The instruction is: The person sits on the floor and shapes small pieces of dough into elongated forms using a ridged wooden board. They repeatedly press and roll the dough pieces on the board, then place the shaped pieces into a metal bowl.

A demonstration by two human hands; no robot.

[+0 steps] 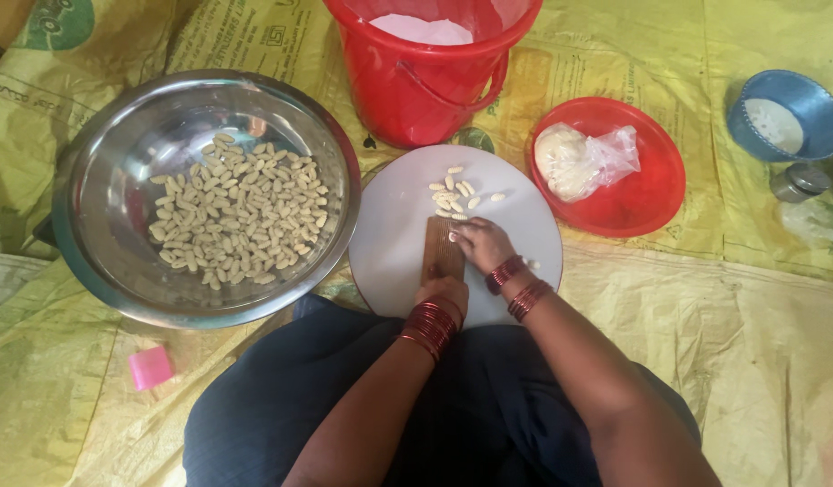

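Pink block [150, 367] sits far left on the yellow sheet [777, 334], well clear of your work. Next right, steel bowl [101, 225] holds a heap of shaped dough pieces [239, 215], pale and oblong. Red bucket [416, 95] stands behind the white round board [394, 225], which lies right in front of you, touching or just overlapping the bowl's rim.

Wooden ridged paddle [439, 252] lies on the board, long axis running away from you. Your left hand [443, 290] clamps its near end, fingers curled over the end of the wood; how tight, can't tell. Your right hand [481, 243] is at the paddle's far end on its right side, fingertips bunched and pressed down at the top edge. What's under them is hidden, so can't tell if they pinch a bit of dough. The right hand is the nearer one to the finished pieces [454, 197], which lie just beyond the fingertips, straight up the paddle's axis.

Both wrists carry red bangles [430, 325], forearms converging from your lap.

Further right: red plate [646, 194] with a dough lump in clear plastic [579, 160], then a blue bowl [818, 108] and a small metal-lidded jar [798, 180].
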